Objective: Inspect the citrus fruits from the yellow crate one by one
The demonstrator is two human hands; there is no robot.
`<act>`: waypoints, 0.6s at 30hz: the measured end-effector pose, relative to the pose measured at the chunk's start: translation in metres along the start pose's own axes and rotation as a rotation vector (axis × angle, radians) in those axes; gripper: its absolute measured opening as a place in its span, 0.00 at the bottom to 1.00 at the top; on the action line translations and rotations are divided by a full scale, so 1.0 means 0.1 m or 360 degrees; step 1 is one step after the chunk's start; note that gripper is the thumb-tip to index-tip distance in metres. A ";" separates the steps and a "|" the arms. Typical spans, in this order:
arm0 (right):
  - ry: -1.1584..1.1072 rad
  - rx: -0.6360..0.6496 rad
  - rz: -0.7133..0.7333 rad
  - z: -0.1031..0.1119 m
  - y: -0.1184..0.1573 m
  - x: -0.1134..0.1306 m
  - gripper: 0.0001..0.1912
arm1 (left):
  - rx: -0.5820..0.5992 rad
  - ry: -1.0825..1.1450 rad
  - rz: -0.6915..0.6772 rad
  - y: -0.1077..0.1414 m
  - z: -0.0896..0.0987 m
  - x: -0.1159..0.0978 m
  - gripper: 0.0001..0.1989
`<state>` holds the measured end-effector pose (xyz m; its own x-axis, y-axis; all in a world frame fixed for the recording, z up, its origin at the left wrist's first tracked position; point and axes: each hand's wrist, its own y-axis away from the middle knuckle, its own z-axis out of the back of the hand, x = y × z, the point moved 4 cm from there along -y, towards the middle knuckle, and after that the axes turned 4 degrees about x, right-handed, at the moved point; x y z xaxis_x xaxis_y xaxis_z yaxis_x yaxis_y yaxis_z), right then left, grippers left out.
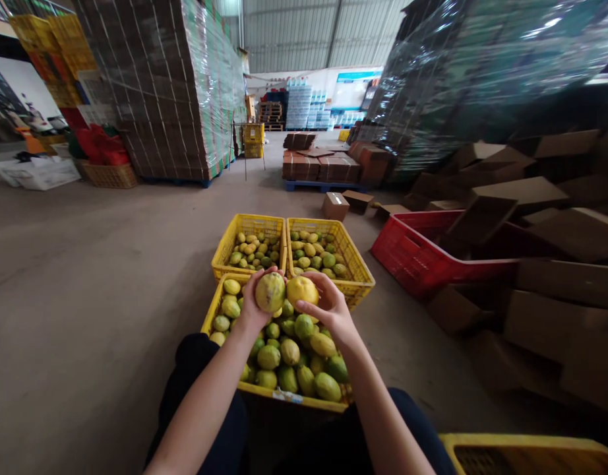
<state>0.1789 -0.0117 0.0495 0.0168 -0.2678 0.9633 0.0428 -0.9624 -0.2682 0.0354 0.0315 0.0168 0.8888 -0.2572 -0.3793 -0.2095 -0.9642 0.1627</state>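
My left hand is closed round a green-yellow lemon with dark blemishes on its skin. Beside it, my right hand grips a yellower lemon between thumb and fingers. Both fruits are held up side by side over the near yellow crate, which is full of green and yellow lemons. Beyond it stand two more yellow crates, the far left crate and the far right crate, each with lemons lying lower inside. My forearms cover part of the near crate.
To the right are a red crate and a heap of open cardboard boxes. Another yellow crate sits at the lower right. Wrapped pallet stacks rise on both sides. A small carton lies ahead on the concrete floor.
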 end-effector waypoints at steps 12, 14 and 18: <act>-0.0507 -0.0356 -0.0659 -0.09 -0.07 -0.39 0.21 | -0.0192 0.0170 0.0183 -0.03 0.07 0.14 0.19; -0.0592 -0.0304 -0.0730 -0.08 -0.10 -0.44 0.19 | -0.0197 0.0238 0.0206 -0.03 0.08 0.16 0.20; -0.0820 -0.0230 -0.0837 -0.07 -0.11 -0.45 0.19 | -0.0127 0.0286 0.0233 -0.01 0.04 0.15 0.18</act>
<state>0.1701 0.0109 0.0097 0.4976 0.2505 0.8304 0.0433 -0.9634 0.2647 0.0479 0.0287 0.0073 0.9110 -0.3714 -0.1794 -0.3151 -0.9074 0.2782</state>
